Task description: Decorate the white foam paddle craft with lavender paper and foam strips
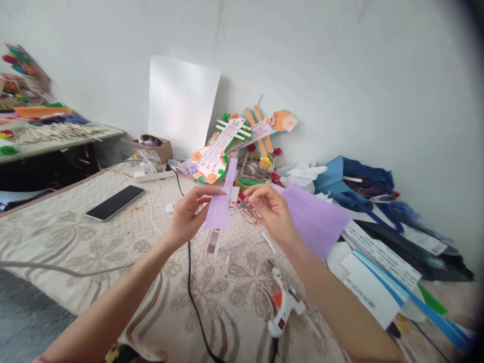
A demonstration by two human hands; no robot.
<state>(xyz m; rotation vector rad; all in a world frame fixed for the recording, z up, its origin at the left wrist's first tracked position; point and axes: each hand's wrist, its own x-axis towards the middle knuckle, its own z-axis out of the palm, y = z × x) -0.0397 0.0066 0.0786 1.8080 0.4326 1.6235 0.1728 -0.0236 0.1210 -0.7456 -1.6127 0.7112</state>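
Note:
My left hand (192, 209) pinches a piece of light purple paper (218, 213) at its left edge. The paper is folded or layered, with a narrow strip standing up from its top. To the right, my right hand (269, 209) has thumb and forefinger drawn together, apart from the paper; anything between its fingertips is too small to make out. Scissors (250, 216) with gold-coloured handles lie behind that hand. A larger purple sheet (315, 217) is on the right, partly behind my right wrist. A white glue gun (283, 302) lies below my right hand, nozzle pointing away.
A black phone (115, 202) lies at left. Cables (191, 287) cross the patterned tablecloth (159, 322). Decorated paper instruments (215, 151) lean against the wall beside a white board (181, 106). A blue bag (353, 184) and papers (372, 287) crowd the right side.

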